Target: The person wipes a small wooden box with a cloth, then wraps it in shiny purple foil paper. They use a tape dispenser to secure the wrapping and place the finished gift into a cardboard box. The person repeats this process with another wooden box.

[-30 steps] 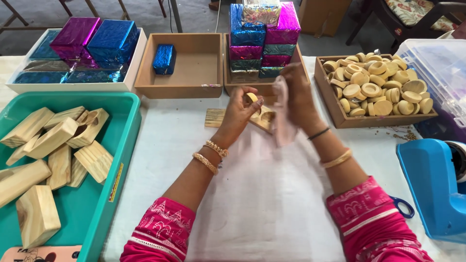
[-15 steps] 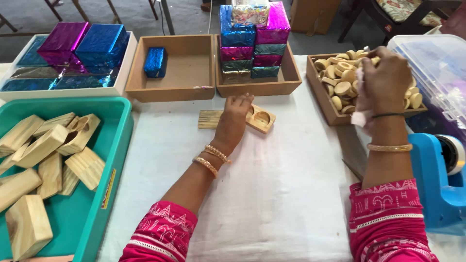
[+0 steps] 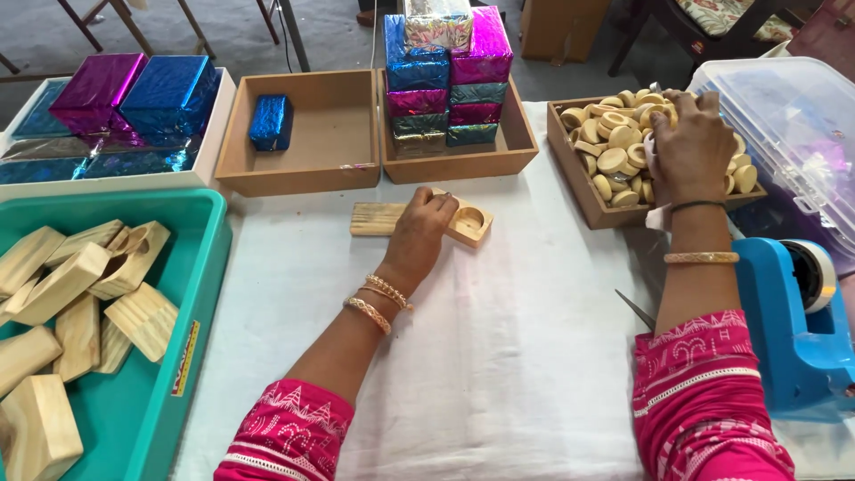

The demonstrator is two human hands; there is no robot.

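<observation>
Left hand (image 3: 419, 236) lies palm-down at frame centre, fingers loosely curled over one wooden block (image 3: 420, 220) on the white-covered worktop (image 3: 499, 356); one round recess shows at the block's right end. Right hand (image 3: 690, 147), at upper right, is spread wide over the heap in the tray of wooden discs (image 3: 614, 151), with a scrap of pale cloth (image 3: 655, 178) under it; whether it grips a disc cannot be told. The discs are too many to count.

Two more wooden trays sit along the top. The centre tray (image 3: 459, 160) holds a stack of foil-wrapped boxes (image 3: 445, 76), about nine visible, in blue, magenta, green and patterned foil. The left tray (image 3: 298, 134) holds one blue wrapped box (image 3: 270, 122).

At upper left, a white tray (image 3: 116, 178) carries two large wrapped boxes, one magenta and one blue, above flat foil sheets. At lower left, a teal bin (image 3: 169, 392) contains roughly ten blocks. One blue tape dispenser (image 3: 793, 321) stands at right, below one clear plastic bin (image 3: 793, 125).
</observation>
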